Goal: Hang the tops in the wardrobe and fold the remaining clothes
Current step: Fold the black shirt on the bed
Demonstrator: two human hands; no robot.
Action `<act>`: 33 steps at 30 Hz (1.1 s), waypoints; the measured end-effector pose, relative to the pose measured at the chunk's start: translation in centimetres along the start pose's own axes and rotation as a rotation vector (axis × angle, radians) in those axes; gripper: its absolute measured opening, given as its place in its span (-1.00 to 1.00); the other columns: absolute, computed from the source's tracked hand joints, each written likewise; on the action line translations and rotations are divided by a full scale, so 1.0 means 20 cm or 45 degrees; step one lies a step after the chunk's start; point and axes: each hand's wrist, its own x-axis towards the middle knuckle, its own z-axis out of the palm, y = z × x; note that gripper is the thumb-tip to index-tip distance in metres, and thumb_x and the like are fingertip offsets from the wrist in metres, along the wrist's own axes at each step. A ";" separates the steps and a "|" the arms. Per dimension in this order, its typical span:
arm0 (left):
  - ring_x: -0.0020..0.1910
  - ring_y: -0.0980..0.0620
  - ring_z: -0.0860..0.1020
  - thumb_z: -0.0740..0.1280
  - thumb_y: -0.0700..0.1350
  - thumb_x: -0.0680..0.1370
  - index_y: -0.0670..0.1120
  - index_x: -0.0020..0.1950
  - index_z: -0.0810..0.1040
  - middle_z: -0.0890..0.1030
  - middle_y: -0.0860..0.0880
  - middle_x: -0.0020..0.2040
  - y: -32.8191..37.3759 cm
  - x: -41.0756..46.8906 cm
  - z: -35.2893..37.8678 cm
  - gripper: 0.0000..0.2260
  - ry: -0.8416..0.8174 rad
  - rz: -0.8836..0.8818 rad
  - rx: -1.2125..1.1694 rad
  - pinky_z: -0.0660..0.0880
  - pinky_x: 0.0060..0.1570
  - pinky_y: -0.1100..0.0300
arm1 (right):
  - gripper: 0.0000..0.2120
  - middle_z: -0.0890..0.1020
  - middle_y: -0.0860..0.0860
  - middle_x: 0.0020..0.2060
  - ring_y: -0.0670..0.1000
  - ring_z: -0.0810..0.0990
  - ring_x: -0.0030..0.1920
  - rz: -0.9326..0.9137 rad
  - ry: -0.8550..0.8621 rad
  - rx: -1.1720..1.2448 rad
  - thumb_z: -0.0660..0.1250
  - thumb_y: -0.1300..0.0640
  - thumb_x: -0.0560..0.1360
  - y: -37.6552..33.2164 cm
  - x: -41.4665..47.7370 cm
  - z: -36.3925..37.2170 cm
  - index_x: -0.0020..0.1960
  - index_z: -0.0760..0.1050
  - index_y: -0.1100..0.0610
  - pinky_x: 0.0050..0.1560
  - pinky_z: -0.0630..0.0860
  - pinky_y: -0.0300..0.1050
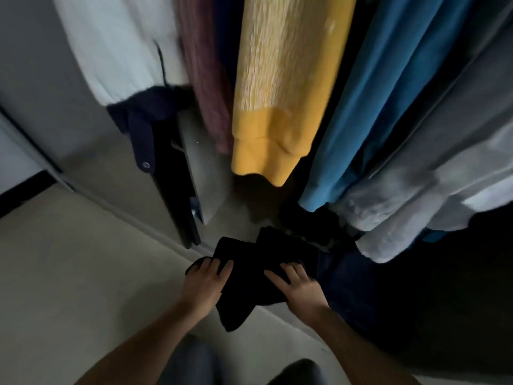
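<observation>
Both hands are down at the lower middle of the frame, laid on a dark folded garment (pixel 249 276). From my seat I read the left hand (pixel 206 283) as flat along the cloth's left edge and the right hand (pixel 299 290) as spread flat on its right side, fingers straight and not curled round anything. The thumbs are hidden, so I cannot tell whether they pinch from beneath. I judge this two-sided hold keeps the fold from slipping open while the piece goes in at the wardrobe's bottom. Its near corner hangs over the pale floor (pixel 69 273).

Above it, across the top of the frame, the tops already hang side by side: a white top (pixel 116 45) at upper left, a maroon top (pixel 205 79), a yellow sweater (pixel 277 93) in the middle, a blue top (pixel 383 107) and a grey top (pixel 416 190) at right. Just right of the hands lies a dark blue heap (pixel 347 282). It is too dim for me to tell whether it is folded. I reckon the hanging is largely done and folding is the step in hand.
</observation>
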 end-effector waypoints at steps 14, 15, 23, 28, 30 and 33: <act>0.12 -0.16 0.53 0.35 -0.11 0.43 -0.04 0.39 0.41 0.53 -0.20 0.22 0.15 1.07 1.17 -0.49 0.283 0.045 0.133 0.48 0.00 0.02 | -0.31 0.27 0.29 0.41 0.29 0.28 0.40 0.504 0.189 -0.388 0.32 -0.01 0.48 0.84 0.68 0.95 0.48 0.02 -0.14 0.22 0.39 0.13; 0.36 -0.21 0.33 0.34 -0.01 0.48 -0.02 0.52 0.13 0.29 -0.23 0.43 0.21 1.15 1.17 -0.33 0.100 -0.014 0.061 0.34 0.22 -0.06 | -0.22 0.23 0.28 0.44 0.26 0.25 0.42 0.613 0.189 -0.492 0.33 -0.19 0.44 0.90 0.67 0.93 0.48 -0.07 -0.15 0.28 0.34 0.13; 0.49 -0.24 -0.24 0.19 0.12 0.56 -0.04 0.54 -0.22 -0.25 -0.23 0.52 0.37 1.00 1.49 -0.26 -0.701 0.121 0.029 -0.12 0.40 -0.23 | -0.28 -0.09 0.20 0.51 0.22 -0.08 0.50 0.613 -0.461 -0.194 0.13 -0.17 0.56 0.83 0.60 1.22 0.54 -0.19 0.02 0.40 0.07 0.22; 0.50 -0.21 -0.18 0.17 0.07 0.57 -0.05 0.54 -0.14 -0.18 -0.22 0.53 0.25 0.90 1.55 -0.33 -0.660 0.003 -0.003 -0.11 0.41 -0.18 | -0.37 -0.02 0.17 0.51 0.16 -0.02 0.49 0.490 -0.379 -0.157 0.11 -0.07 0.59 0.70 0.67 1.28 0.54 -0.11 0.04 0.40 0.07 0.16; 0.50 -0.18 -0.12 0.18 0.07 0.56 -0.06 0.54 -0.09 -0.12 -0.21 0.53 0.20 0.89 1.56 -0.34 -0.565 -0.012 -0.048 -0.09 0.41 -0.16 | -0.39 -0.01 0.16 0.51 0.15 -0.01 0.49 0.437 -0.365 -0.153 0.10 -0.05 0.59 0.66 0.70 1.27 0.54 -0.09 0.04 0.40 0.08 0.15; 0.50 -0.10 -0.03 0.18 0.06 0.55 -0.03 0.53 0.00 0.01 -0.14 0.53 0.12 0.85 1.54 -0.38 -0.388 -0.034 -0.094 -0.03 0.41 -0.10 | -0.40 0.02 0.16 0.50 0.13 0.01 0.49 0.384 -0.317 -0.157 0.11 -0.04 0.59 0.62 0.73 1.23 0.54 -0.07 0.04 0.40 0.10 0.12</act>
